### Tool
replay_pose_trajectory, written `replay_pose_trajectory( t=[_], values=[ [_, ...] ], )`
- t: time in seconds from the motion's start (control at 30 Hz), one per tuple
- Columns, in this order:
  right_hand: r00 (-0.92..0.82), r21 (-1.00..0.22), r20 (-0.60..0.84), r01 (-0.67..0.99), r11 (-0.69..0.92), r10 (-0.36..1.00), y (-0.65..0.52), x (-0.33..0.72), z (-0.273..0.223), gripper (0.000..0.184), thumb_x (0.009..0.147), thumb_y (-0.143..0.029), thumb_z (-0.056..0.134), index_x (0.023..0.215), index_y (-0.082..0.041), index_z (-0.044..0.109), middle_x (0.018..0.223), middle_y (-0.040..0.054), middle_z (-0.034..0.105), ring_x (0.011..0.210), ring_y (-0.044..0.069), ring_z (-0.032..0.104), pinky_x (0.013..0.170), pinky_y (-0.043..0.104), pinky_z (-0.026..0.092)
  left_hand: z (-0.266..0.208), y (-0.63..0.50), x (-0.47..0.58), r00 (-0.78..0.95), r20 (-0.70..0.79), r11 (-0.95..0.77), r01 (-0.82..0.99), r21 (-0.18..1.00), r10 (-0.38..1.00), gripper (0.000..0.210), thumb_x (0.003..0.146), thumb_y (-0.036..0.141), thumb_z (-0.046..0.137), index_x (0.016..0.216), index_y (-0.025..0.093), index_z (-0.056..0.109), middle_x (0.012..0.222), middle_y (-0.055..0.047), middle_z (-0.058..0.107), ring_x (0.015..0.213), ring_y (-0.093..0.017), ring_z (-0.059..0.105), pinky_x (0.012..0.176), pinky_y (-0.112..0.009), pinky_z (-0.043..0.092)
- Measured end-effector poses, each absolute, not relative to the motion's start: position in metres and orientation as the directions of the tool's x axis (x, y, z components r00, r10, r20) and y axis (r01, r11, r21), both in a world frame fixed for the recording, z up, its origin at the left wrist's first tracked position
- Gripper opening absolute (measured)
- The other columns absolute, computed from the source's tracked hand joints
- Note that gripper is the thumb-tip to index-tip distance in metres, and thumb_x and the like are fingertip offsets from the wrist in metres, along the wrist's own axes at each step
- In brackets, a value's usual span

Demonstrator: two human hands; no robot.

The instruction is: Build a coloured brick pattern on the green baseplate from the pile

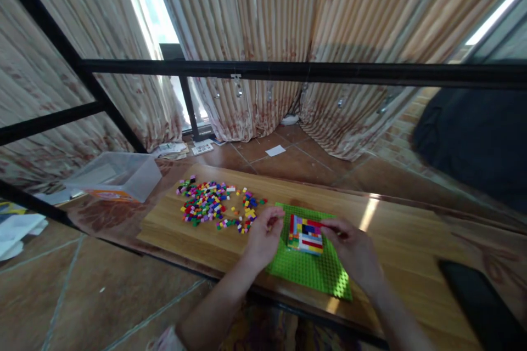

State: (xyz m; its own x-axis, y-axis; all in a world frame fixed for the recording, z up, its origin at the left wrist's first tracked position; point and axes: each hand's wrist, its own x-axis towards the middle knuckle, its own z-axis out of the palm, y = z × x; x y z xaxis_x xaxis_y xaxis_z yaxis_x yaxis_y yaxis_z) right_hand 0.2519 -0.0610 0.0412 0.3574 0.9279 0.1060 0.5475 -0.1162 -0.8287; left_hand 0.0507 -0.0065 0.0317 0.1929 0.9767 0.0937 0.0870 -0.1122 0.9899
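Observation:
A small block structure (305, 236) of many-coloured toy bricks stands on a green studded baseplate (304, 273). My right hand (354, 247) is at its right edge, thumb and finger pinched at a red toy brick (317, 224) on the upper right side. Whether that brick is fully seated cannot be seen. My left hand (264, 235) hovers over the baseplate's left edge, beside the structure and apart from it. Its fingers are curled together, and anything between them is too small to make out. Left of that hand lies a loose pile of small bricks (206, 203).
The wooden board (230, 249) carries the baseplate and bricks. A clear plastic bin (142, 175) with an orange label stands at the left. A dark flat device (481, 299) lies at the right. A black metal bar (263, 69) crosses in front of the curtains (263, 11).

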Motion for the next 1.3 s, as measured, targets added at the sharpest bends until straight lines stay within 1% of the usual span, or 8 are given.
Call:
replay_pose_trajectory(
  t=[0.13, 0.27, 0.4, 0.53, 0.73, 0.93, 1.17, 1.3],
  values=[
    [0.264, -0.782, 0.176, 0.623, -0.028, 0.948, -0.033, 0.247, 0.025, 0.028, 0.082, -0.045, 0.054, 0.088, -0.024, 0.073, 0.093, 0.0051, 0.071, 0.086, 0.021, 0.064, 0.083, 0.036, 0.048, 0.019, 0.019, 0.053, 0.203, 0.082, -0.119, 0.18, 0.976, 0.976, 0.021, 0.086, 0.012, 0.051, 0.101, 0.017, 0.065, 0.104, -0.006, 0.071, 0.096, -0.016, 0.066, 0.089, -0.028, 0.053],
    [0.251, -0.76, 0.159, 0.648, -0.044, 0.955, -0.027, 0.247, 0.016, 0.028, 0.084, -0.043, 0.052, 0.088, -0.025, 0.073, 0.095, 0.0044, 0.071, 0.089, 0.021, 0.063, 0.085, 0.037, 0.046, 0.016, 0.03, 0.064, 0.304, 0.078, -0.159, 0.25, 0.955, 0.949, 0.021, 0.089, 0.017, 0.05, 0.098, 0.017, 0.069, 0.101, -0.005, 0.073, 0.094, -0.016, 0.067, 0.089, -0.028, 0.052],
    [0.222, -0.77, 0.131, 0.636, -0.042, 0.966, -0.028, 0.251, 0.018, 0.028, 0.085, -0.042, 0.052, 0.088, -0.024, 0.073, 0.094, 0.0042, 0.071, 0.088, 0.02, 0.063, 0.083, 0.035, 0.047, 0.011, 0.037, 0.079, 0.367, 0.03, -0.131, 0.254, 0.958, 0.93, 0.024, 0.089, 0.021, 0.049, 0.096, 0.017, 0.072, 0.096, -0.003, 0.075, 0.089, -0.015, 0.068, 0.085, -0.026, 0.053],
    [0.193, -0.761, 0.147, 0.648, -0.013, 0.97, -0.026, 0.25, 0.023, 0.026, 0.085, -0.04, 0.053, 0.086, -0.026, 0.075, 0.091, 0.0036, 0.071, 0.086, 0.02, 0.063, 0.082, 0.035, 0.047, 0.006, 0.04, 0.089, 0.412, -0.021, -0.08, 0.228, 0.97, 0.911, 0.025, 0.089, 0.024, 0.05, 0.092, 0.018, 0.074, 0.091, -0.003, 0.075, 0.085, -0.015, 0.068, 0.078, -0.023, 0.053],
    [0.175, -0.773, 0.163, 0.635, 0.016, 0.971, -0.026, 0.25, 0.025, 0.024, 0.084, -0.039, 0.054, 0.083, -0.027, 0.075, 0.09, 0.0033, 0.072, 0.086, 0.02, 0.064, 0.081, 0.033, 0.047, 0.004, 0.038, 0.094, 0.38, -0.051, -0.02, 0.18, 0.984, 0.924, 0.02, 0.082, 0.023, 0.057, 0.088, 0.017, 0.075, 0.083, -0.002, 0.075, 0.078, -0.015, 0.067, 0.071, -0.023, 0.053],
    [0.168, -0.81, 0.117, 0.587, -0.004, 0.979, -0.023, 0.252, 0.023, 0.023, 0.082, -0.039, 0.057, 0.082, -0.026, 0.075, 0.085, 0.0024, 0.072, 0.082, 0.019, 0.065, 0.08, 0.032, 0.048, 0.004, 0.037, 0.095, 0.318, -0.035, -0.016, 0.154, 0.988, 0.947, 0.017, 0.077, 0.019, 0.061, 0.083, 0.016, 0.076, 0.079, -0.003, 0.075, 0.073, -0.016, 0.066, 0.07, -0.025, 0.053],
    [0.126, -0.802, 0.154, 0.595, 0.05, 0.98, -0.024, 0.254, 0.024, 0.022, 0.082, -0.038, 0.057, 0.08, -0.026, 0.076, 0.083, 0.0022, 0.073, 0.08, 0.018, 0.066, 0.077, 0.031, 0.049, 0.006, 0.032, 0.094, 0.299, -0.026, -0.026, 0.17, 0.985, 0.954, 0.016, 0.078, 0.018, 0.061, 0.085, 0.017, 0.076, 0.083, -0.003, 0.076, 0.077, -0.017, 0.069, 0.074, -0.026, 0.054],
    [0.14, -0.833, 0.096, 0.553, 0.003, 0.985, -0.022, 0.255, 0.022, 0.021, 0.079, -0.038, 0.06, 0.08, -0.025, 0.076, 0.082, 0.0021, 0.074, 0.076, 0.018, 0.067, 0.073, 0.03, 0.05, 0.003, 0.035, 0.095, 0.304, -0.055, 0.007, 0.156, 0.988, 0.951, 0.016, 0.077, 0.017, 0.062, 0.085, 0.016, 0.076, 0.084, -0.003, 0.076, 0.077, -0.016, 0.069, 0.073, -0.025, 0.055]
  ],
)
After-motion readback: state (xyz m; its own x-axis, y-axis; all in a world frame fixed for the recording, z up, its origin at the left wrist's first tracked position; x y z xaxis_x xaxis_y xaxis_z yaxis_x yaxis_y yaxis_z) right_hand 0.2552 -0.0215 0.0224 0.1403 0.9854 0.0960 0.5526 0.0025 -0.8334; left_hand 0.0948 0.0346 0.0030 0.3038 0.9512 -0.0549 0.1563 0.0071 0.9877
